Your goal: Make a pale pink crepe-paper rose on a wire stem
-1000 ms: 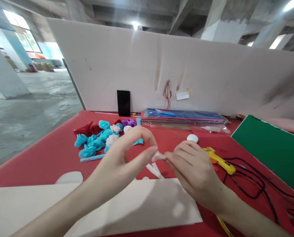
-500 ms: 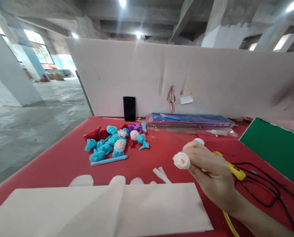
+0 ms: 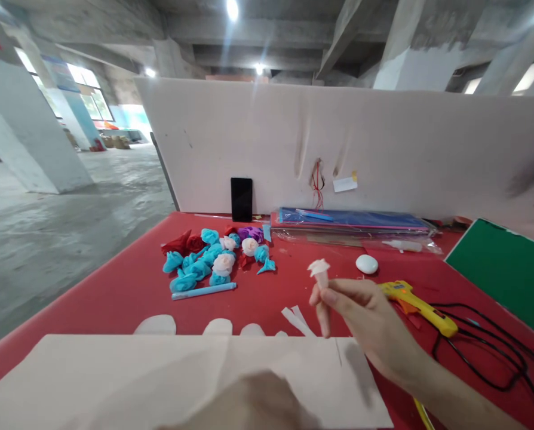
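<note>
My right hand (image 3: pixel 361 319) is closed in a pinch on the stem of a small pale pink crepe-paper rose (image 3: pixel 319 270), which stands upright above the red table. Smeared by motion at the bottom edge, my left hand (image 3: pixel 258 400) is over the large white paper sheet (image 3: pixel 128 370); its fingers cannot be made out. Just right of my right hand lies a yellow hot glue gun (image 3: pixel 422 307) with a black cord. Behind that hand is a white egg-shaped object (image 3: pixel 367 264). White paper strips (image 3: pixel 297 321) lie left of the rose.
A pile of blue, red, purple and pink paper flowers (image 3: pixel 199 263) sits at the left, with a light blue pen (image 3: pixel 204 291) before it. A black phone (image 3: pixel 241 200) leans on the white board (image 3: pixel 383 143). A green board (image 3: pixel 504 269) stands right. Plastic-wrapped sheets (image 3: pixel 347 220) lie behind.
My right hand has turned, so the rose now shows from the side instead of face-on. My left hand has come into view at the bottom. The egg-shaped object and glue gun are less covered.
</note>
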A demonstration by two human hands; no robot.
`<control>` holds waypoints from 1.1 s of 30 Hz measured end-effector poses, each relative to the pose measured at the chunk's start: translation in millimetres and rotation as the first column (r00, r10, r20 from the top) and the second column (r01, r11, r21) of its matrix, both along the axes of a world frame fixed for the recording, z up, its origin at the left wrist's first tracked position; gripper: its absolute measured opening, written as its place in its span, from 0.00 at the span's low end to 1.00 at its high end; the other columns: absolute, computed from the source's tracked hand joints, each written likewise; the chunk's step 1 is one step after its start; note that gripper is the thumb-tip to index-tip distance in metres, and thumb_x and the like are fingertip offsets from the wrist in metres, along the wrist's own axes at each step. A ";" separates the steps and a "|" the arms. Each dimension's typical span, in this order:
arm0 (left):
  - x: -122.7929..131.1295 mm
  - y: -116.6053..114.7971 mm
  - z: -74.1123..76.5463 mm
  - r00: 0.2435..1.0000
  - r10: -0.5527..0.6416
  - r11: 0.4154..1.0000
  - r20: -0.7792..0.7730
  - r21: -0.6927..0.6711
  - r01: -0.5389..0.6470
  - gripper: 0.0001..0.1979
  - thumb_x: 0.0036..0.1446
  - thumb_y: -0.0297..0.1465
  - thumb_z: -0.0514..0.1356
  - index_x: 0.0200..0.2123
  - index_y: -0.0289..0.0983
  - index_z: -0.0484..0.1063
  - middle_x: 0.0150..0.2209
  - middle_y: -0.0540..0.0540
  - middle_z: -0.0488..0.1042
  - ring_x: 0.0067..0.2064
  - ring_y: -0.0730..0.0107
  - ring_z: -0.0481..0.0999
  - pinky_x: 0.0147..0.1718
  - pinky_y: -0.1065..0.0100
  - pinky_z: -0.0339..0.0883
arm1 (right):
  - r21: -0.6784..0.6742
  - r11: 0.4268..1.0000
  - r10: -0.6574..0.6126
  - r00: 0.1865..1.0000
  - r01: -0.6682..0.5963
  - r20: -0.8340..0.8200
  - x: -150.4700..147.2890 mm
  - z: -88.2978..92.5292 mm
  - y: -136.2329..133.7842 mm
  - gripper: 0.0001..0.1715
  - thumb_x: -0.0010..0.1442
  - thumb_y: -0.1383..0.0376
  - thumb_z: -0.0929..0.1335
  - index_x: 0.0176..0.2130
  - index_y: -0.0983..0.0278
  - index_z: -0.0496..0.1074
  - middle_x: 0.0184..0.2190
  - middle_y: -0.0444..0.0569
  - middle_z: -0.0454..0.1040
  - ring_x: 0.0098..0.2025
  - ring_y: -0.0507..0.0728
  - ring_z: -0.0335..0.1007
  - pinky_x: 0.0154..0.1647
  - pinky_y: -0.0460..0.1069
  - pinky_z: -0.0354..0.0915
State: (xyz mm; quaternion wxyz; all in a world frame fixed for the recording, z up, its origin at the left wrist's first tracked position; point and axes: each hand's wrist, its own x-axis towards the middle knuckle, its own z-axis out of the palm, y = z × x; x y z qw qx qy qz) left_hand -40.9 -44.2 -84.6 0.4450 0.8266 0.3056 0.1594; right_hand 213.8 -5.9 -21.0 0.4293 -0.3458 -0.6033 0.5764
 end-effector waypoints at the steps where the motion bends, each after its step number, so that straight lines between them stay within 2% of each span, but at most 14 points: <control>1: -7.1 3.6 2.4 0.995 0.099 0.991 -0.028 0.088 -0.096 0.09 0.71 0.37 0.60 0.48 0.40 0.76 0.49 0.43 0.78 0.43 0.64 0.79 0.43 0.60 0.78 | -0.046 0.998 0.036 0.999 -0.036 0.011 -4.0 -4.0 0.3 0.23 0.64 0.48 0.71 0.29 0.64 0.78 0.18 0.42 0.71 0.26 0.53 0.66 0.39 0.52 0.67; 2: -15.2 9.3 4.0 0.984 0.172 0.971 -0.045 0.178 -0.161 0.09 0.70 0.37 0.61 0.45 0.37 0.76 0.44 0.45 0.79 0.41 0.65 0.79 0.41 0.60 0.78 | -0.083 0.994 0.079 0.996 -0.076 0.029 -8.5 -8.4 0.6 0.23 0.62 0.49 0.72 0.29 0.65 0.77 0.17 0.43 0.72 0.25 0.52 0.65 0.37 0.51 0.66; 4: -32.1 22.9 3.8 0.944 0.325 0.892 -0.052 0.348 -0.288 0.09 0.70 0.35 0.60 0.41 0.37 0.75 0.41 0.45 0.78 0.43 0.62 0.79 0.46 0.56 0.75 | -0.166 0.977 0.141 0.989 -0.132 0.042 -17.2 -18.4 0.9 0.23 0.60 0.49 0.72 0.27 0.66 0.76 0.17 0.43 0.72 0.24 0.51 0.63 0.37 0.51 0.65; 7: -51.6 36.2 -7.2 0.880 0.474 0.758 -0.037 0.525 -0.387 0.10 0.69 0.31 0.56 0.49 0.42 0.75 0.48 0.42 0.81 0.53 0.53 0.78 0.53 0.56 0.72 | -0.274 0.945 0.204 0.977 -0.180 0.061 -26.8 -35.1 0.9 0.22 0.59 0.50 0.72 0.28 0.66 0.75 0.17 0.42 0.72 0.23 0.51 0.62 0.36 0.50 0.63; 9: -58.2 36.9 -18.5 0.870 0.491 0.709 -0.049 0.602 -0.367 0.13 0.68 0.30 0.56 0.52 0.44 0.75 0.51 0.42 0.82 0.55 0.51 0.77 0.54 0.57 0.71 | -0.332 0.923 0.231 0.970 -0.195 0.072 -30.0 -46.6 0.7 0.21 0.58 0.51 0.73 0.28 0.67 0.75 0.17 0.42 0.72 0.23 0.50 0.62 0.35 0.49 0.61; 12: -61.7 32.7 -34.8 0.885 0.456 0.678 -0.095 0.681 -0.276 0.12 0.67 0.29 0.57 0.51 0.42 0.76 0.50 0.43 0.82 0.54 0.53 0.78 0.55 0.55 0.72 | -0.396 0.897 0.244 0.967 -0.198 0.070 -32.0 -62.9 0.3 0.21 0.58 0.51 0.72 0.29 0.67 0.74 0.17 0.42 0.72 0.23 0.50 0.63 0.33 0.48 0.59; 15: -63.2 30.8 -48.5 0.892 0.435 0.639 -0.124 0.740 -0.209 0.10 0.69 0.32 0.60 0.51 0.38 0.76 0.49 0.43 0.80 0.53 0.55 0.79 0.56 0.48 0.72 | -0.431 0.880 0.250 0.967 -0.201 0.058 -33.0 -75.8 -0.7 0.22 0.57 0.50 0.72 0.29 0.67 0.74 0.17 0.41 0.71 0.21 0.49 0.62 0.29 0.48 0.57; 18: -64.9 31.7 -58.7 0.884 0.450 0.586 -0.123 0.788 -0.189 0.10 0.70 0.34 0.62 0.50 0.37 0.75 0.50 0.43 0.79 0.50 0.58 0.79 0.53 0.49 0.74 | -0.448 0.864 0.284 0.958 -0.231 0.053 -33.5 -83.4 -1.2 0.23 0.56 0.48 0.72 0.30 0.66 0.74 0.16 0.41 0.71 0.18 0.49 0.61 0.24 0.47 0.55; 22: -66.2 33.0 -60.9 0.875 0.461 0.563 -0.148 0.811 -0.159 0.12 0.69 0.35 0.62 0.53 0.37 0.74 0.53 0.42 0.77 0.51 0.57 0.79 0.51 0.50 0.76 | -0.438 0.865 0.296 0.954 -0.246 0.049 -33.1 -87.5 0.3 0.22 0.57 0.48 0.72 0.29 0.65 0.73 0.17 0.41 0.72 0.18 0.49 0.62 0.24 0.48 0.58; 27: -67.5 34.5 -59.1 0.860 0.478 0.568 -0.180 0.810 -0.146 0.14 0.69 0.35 0.62 0.54 0.37 0.74 0.54 0.41 0.77 0.51 0.57 0.79 0.51 0.50 0.76 | -0.429 0.868 0.300 0.952 -0.250 0.052 -32.7 -90.9 1.9 0.21 0.58 0.49 0.72 0.29 0.64 0.74 0.17 0.41 0.72 0.18 0.50 0.62 0.25 0.49 0.59; 30: -69.7 36.7 -63.7 0.848 0.501 0.561 -0.170 0.811 -0.168 0.16 0.69 0.35 0.62 0.57 0.38 0.72 0.57 0.40 0.75 0.55 0.53 0.77 0.53 0.47 0.75 | -0.435 0.868 0.292 0.955 -0.240 0.057 -32.7 -89.8 1.3 0.19 0.59 0.51 0.71 0.30 0.65 0.75 0.18 0.42 0.72 0.19 0.50 0.62 0.26 0.48 0.59; 33: -72.1 37.5 -67.7 0.860 0.481 0.580 -0.170 0.798 -0.167 0.15 0.69 0.35 0.62 0.56 0.38 0.73 0.57 0.40 0.75 0.55 0.54 0.77 0.54 0.47 0.74 | -0.441 0.868 0.284 0.957 -0.229 0.062 -32.7 -87.0 0.6 0.18 0.59 0.52 0.71 0.30 0.65 0.75 0.18 0.42 0.72 0.21 0.50 0.63 0.28 0.49 0.60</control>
